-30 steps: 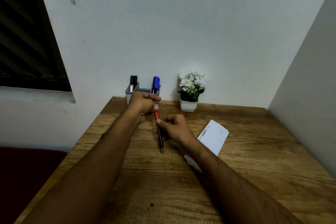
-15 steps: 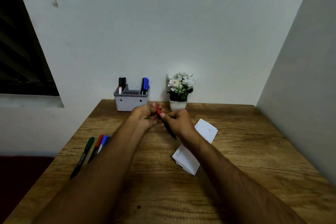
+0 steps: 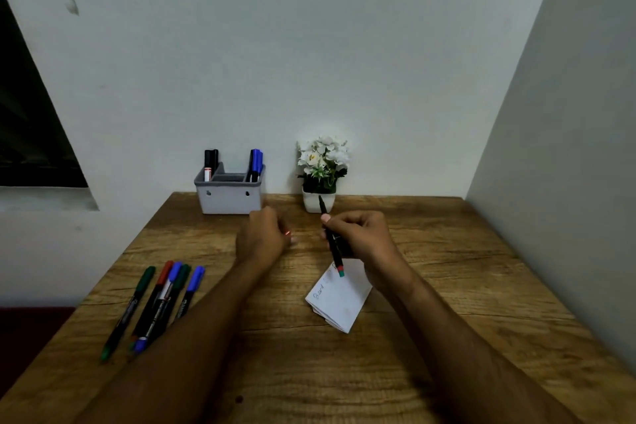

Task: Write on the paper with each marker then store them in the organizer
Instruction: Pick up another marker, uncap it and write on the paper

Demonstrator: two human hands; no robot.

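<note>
While the right hand [image 3: 361,237] grips a black marker [image 3: 332,239] tilted above the paper [image 3: 340,299] | left hand [image 3: 265,237] curled round a red cap [image 3: 286,232] | organizer [image 3: 229,198] by wall, four markers inside

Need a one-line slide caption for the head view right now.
Right hand holds an uncapped marker above the paper; left hand pinches its red cap.
</note>
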